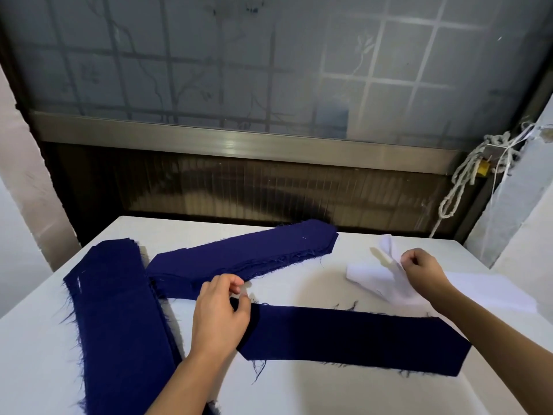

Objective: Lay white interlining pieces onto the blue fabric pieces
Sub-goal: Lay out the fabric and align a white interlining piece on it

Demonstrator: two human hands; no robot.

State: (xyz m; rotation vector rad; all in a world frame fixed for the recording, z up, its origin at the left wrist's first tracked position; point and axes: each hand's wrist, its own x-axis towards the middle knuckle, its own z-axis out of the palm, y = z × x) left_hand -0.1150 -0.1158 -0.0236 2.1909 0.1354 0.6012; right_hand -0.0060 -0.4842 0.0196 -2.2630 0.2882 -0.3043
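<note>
My right hand (419, 265) pinches the white piece (371, 277); the blue strip (359, 336) lies at its 7 o'clock, running 9 to 3, with my left hand (221, 310) pinching the 9 o'clock end.

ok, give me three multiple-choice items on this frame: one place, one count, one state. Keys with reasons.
1. Where on the white table is the pile of white interlining pieces?
A far left; B right side; C front left corner.
2. How many separate lots of dark blue fabric lie on it?
A one; B five; C three.
3. What is the right hand doing?
A pinching a white interlining piece in its fingers; B lying flat; C gripping blue fabric.

Key:
1 B: the pile lies beside the right hand.
2 C: there is a left stack, a back stack and a single front strip.
3 A: one end of the piece is raised at the fingers.
</note>
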